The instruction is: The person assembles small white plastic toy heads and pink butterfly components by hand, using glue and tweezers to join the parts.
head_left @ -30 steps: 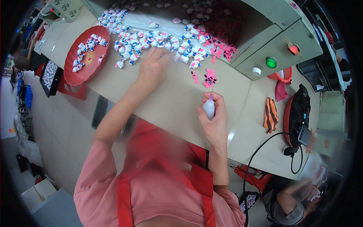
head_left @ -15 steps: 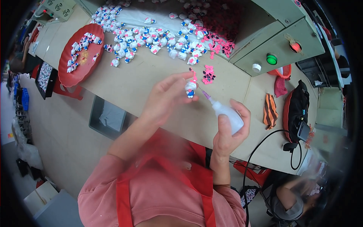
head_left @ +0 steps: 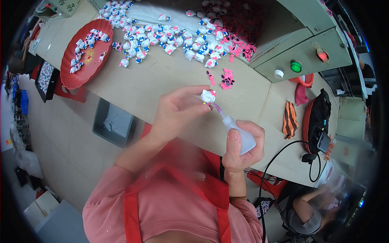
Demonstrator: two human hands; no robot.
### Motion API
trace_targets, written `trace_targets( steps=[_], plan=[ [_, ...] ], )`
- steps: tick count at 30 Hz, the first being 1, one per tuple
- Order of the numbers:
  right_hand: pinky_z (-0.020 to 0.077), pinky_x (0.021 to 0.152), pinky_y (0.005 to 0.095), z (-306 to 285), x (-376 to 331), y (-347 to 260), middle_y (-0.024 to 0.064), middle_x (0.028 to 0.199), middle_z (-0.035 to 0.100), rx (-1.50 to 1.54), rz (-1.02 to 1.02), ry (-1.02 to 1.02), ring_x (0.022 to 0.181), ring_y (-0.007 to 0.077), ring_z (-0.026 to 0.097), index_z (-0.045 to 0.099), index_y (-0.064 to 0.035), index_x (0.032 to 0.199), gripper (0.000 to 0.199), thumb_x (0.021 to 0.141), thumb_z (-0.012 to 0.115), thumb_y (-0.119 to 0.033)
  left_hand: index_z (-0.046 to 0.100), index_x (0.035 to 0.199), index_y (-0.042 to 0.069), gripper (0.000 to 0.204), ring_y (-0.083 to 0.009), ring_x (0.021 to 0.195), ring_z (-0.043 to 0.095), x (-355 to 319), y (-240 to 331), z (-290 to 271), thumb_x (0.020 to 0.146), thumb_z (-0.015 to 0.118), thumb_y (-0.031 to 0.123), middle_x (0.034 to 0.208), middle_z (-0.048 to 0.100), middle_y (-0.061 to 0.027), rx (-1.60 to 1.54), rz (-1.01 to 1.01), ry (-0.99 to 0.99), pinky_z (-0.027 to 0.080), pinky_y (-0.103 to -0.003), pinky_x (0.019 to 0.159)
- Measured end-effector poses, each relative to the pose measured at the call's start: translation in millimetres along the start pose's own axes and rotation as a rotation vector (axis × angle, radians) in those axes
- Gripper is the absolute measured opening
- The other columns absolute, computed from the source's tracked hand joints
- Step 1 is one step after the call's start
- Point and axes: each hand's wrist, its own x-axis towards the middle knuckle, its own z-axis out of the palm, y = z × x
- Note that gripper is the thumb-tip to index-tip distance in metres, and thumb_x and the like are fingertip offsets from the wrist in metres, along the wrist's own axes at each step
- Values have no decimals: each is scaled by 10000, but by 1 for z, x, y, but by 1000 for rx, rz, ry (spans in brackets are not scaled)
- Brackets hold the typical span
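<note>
Between the thumb and fingers of my left hand [head_left: 175, 107] is a small white figurine [head_left: 208, 96] with pink and blue parts. My right hand [head_left: 242, 150] is wrapped round a translucent white squeeze bottle [head_left: 240, 135], thumb on its side. The bottle's thin purple nozzle [head_left: 218, 108] points up and left, close against the figurine's lower part; whether it touches I cannot tell. Just beyond the hands lie a small row of pink and black pieces [head_left: 210, 77] and a cluster of similar pieces [head_left: 227, 79] on the table.
Many figurines [head_left: 154, 38] are heaped at the back, beside a pile of pink pieces [head_left: 243, 47]. A red scalloped tray [head_left: 87, 60] with several figurines stands left. A green-grey machine [head_left: 300, 60] is at right, near a striped pouch [head_left: 289, 119], black bag [head_left: 317, 117] and cable [head_left: 270, 167].
The figurine has turned in my left hand, its head now uppermost toward the right. The bottle has shifted slightly left and down, its nozzle now nearer the figurine's lower part.
</note>
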Motion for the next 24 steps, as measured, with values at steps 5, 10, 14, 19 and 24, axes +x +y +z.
trace_targets(
  steps=[5, 10, 14, 19, 24],
  plan=[
    [434, 499, 206, -2, 2, 1, 85, 700, 626, -23, 3, -17, 540, 101, 569, 567, 14, 864, 183, 690, 626, 16, 567, 1122, 9, 346, -73, 790, 589, 2, -1, 4, 780, 608, -26, 880, 638, -41, 23, 21, -14, 468, -205, 708],
    [430, 487, 208, -5, 6, -2, 78, 680, 621, -12, -36, -69, 520, 101, 565, 566, 11, 854, 185, 679, 626, 25, 523, 1141, -57, 368, -134, 887, 587, 2, -2, 2, 779, 566, -104, 1104, 572, -138, 109, 84, -65, 486, -245, 783],
    [431, 481, 211, -8, 7, 0, 75, 674, 618, -22, -43, -56, 519, 102, 566, 567, 10, 852, 184, 677, 621, 29, 525, 1142, -55, 365, -142, 881, 592, 3, 0, 3, 781, 565, -97, 1085, 582, -141, 92, 59, -50, 493, -258, 784],
    [428, 475, 211, -10, 6, 2, 74, 667, 616, -14, -8, -27, 512, 103, 565, 568, 8, 847, 178, 678, 618, 28, 517, 1157, -52, 374, -151, 875, 599, 6, 2, 5, 787, 573, -60, 1058, 599, -140, -24, -59, -39, 496, -256, 773],
    [422, 468, 213, -12, 5, 2, 72, 663, 614, -16, -26, -44, 501, 102, 557, 566, 7, 849, 182, 676, 614, 32, 549, 1146, -11, 354, -168, 829, 622, 7, -1, 1, 797, 597, 23, 997, 623, -97, -220, -187, -71, 490, -266, 746]
  ],
)
